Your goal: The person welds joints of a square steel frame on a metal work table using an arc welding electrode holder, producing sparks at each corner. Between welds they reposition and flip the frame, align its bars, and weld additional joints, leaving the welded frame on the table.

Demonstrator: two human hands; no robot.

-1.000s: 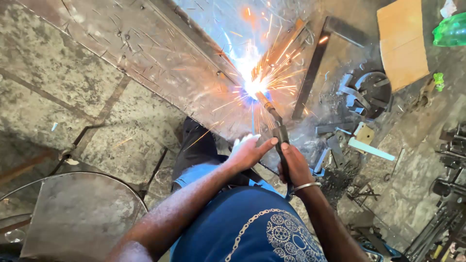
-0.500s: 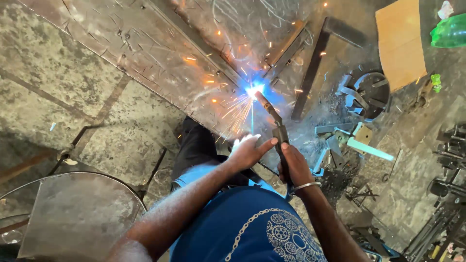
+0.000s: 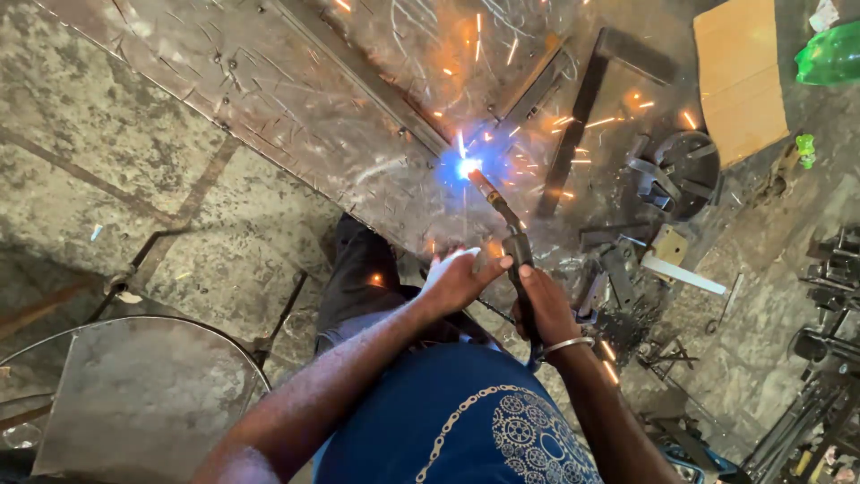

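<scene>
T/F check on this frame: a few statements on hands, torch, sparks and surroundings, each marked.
1. The right hand holds the torch. True.
2. The arc burns at the torch tip on the metal sheet. True.
3. The left hand rests flat on the cardboard. False: it is by the torch handle, far from the cardboard.
4. The right wrist is bare. False: it wears a metal bangle.
5. A green bottle lies at upper right. True.
</scene>
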